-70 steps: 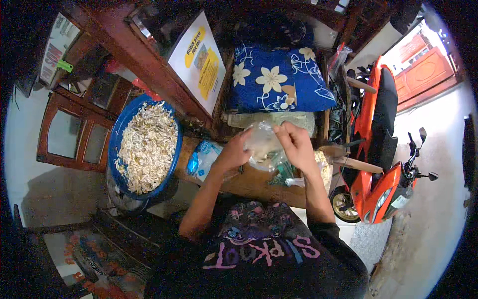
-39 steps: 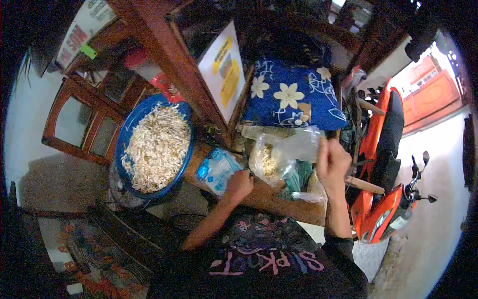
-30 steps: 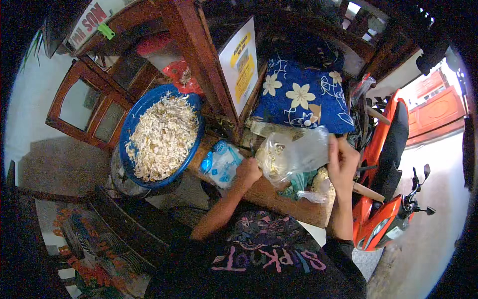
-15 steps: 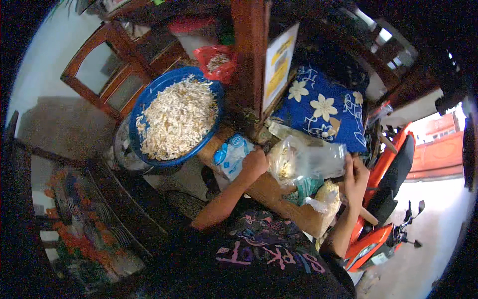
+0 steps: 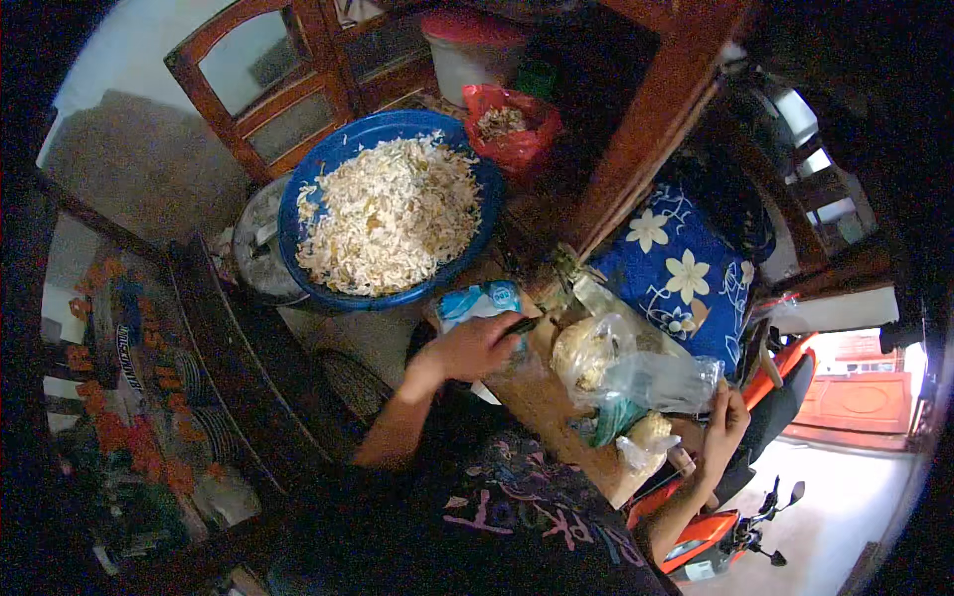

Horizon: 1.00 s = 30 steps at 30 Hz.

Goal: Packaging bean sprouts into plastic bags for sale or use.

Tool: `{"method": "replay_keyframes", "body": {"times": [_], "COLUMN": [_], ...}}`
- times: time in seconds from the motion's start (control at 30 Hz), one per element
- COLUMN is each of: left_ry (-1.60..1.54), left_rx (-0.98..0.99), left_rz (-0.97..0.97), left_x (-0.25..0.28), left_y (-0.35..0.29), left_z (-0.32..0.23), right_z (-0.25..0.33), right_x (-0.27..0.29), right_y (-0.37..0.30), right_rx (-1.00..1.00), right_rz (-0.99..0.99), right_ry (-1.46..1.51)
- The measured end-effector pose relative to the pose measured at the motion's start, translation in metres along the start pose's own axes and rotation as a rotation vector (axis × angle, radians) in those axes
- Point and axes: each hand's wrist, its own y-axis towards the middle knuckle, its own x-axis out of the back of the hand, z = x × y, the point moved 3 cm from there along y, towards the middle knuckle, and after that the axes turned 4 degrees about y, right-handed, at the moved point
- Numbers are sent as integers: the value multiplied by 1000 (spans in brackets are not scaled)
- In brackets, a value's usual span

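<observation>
My left hand is closed round a short, slim dark object whose kind I cannot make out. Beside and partly beneath that hand lies a blue and white plastic pack on a wooden bench. At the right, my right hand pinches the end of a clear plastic bag. This bag stretches left to a knotted-looking clear bag of pale, cream-coloured food. Nearer me sits another small bag of pale food, with a green plastic bag between the two.
A big blue basin heaped with pale shreds stands at the left. Behind it are a red plastic bag and a lidded bucket. A blue flowered cushion lies beyond the bags; an orange motorbike stands right.
The whole view has shifted. My left hand has come away from resting on the blue and white pack and now holds the dark object. My right hand keeps its pinch on the clear bag.
</observation>
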Motion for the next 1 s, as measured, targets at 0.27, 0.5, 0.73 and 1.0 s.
{"method": "replay_keyframes", "body": {"times": [0.27, 0.5, 0.73, 1.0], "left_ry": [-232, -14, -85, 91], "left_rx": [670, 751, 818, 825], "left_rz": [-387, -283, -335, -417], "left_x": [-136, -109, -101, -161], "left_y": [76, 122, 126, 138], "left_z": [172, 157, 169, 203], "right_z": [18, 54, 64, 51], "right_x": [-36, -55, -82, -81], "right_y": [6, -1, 0, -1], "right_rx": [-89, -197, -238, -227], "right_rz": [46, -28, -298, -426], "right_ry": [-19, 14, 45, -200]}}
